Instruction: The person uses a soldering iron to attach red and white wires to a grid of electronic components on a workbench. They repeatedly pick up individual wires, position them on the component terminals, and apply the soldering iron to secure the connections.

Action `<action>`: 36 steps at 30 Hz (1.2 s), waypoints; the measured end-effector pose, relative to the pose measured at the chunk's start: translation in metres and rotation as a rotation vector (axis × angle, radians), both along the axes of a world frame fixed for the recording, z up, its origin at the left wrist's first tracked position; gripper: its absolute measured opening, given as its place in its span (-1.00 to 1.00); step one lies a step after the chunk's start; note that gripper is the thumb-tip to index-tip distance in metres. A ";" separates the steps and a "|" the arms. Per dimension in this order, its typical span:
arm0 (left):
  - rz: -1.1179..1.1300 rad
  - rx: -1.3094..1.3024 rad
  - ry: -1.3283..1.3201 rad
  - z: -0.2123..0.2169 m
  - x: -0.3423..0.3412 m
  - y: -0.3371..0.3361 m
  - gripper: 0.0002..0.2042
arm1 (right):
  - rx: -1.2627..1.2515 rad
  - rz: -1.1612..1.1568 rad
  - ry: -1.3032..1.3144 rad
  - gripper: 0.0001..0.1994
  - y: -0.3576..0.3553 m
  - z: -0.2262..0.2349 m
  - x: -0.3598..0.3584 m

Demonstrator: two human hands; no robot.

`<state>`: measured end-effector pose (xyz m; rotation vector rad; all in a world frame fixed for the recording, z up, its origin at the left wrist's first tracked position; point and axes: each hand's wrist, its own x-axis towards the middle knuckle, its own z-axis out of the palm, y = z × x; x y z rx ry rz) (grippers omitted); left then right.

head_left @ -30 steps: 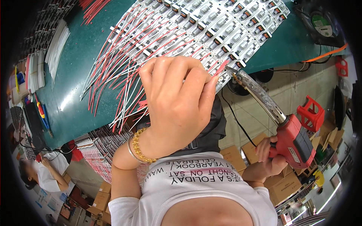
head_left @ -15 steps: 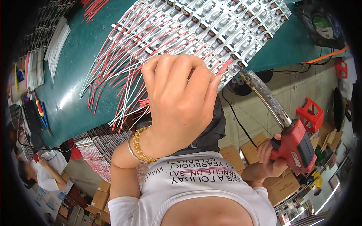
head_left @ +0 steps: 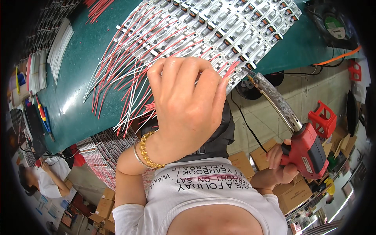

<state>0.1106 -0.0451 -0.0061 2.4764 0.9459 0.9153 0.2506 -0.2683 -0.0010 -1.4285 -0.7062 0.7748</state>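
Note:
My left hand [head_left: 188, 102] is closed over the near edge of a circuit board panel [head_left: 223, 29], its thumb and forefinger pinching a red wire [head_left: 232, 69] whose end points at the board's near right corner. In my right hand [head_left: 280, 164] is a red and black soldering gun [head_left: 309, 152], gripped by its handle. The gun's tip sits at that same corner, close to the wire; whether they touch, I cannot tell. Many red and white wires [head_left: 121, 74] fan out from the panel toward the left. My left hand hides part of them.
The panel lies on a green table [head_left: 74, 113]. White wire bundles [head_left: 60, 47] and red wires [head_left: 98, 9] rest at the left and far left. A solder spool [head_left: 335, 29] stands at the far right. Below are a red stool [head_left: 322, 118] and cardboard boxes [head_left: 291, 196]. Another person [head_left: 53, 176] sits at lower left.
Hardly anything differs. The soldering gun's tip and the red wire end at the board's corner have shifted very slightly. Both hands keep their grip.

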 end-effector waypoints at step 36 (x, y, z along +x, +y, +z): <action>-0.054 -0.062 -0.001 0.001 0.003 -0.009 -0.87 | -0.055 -0.013 0.027 -0.33 -0.004 -0.007 -0.007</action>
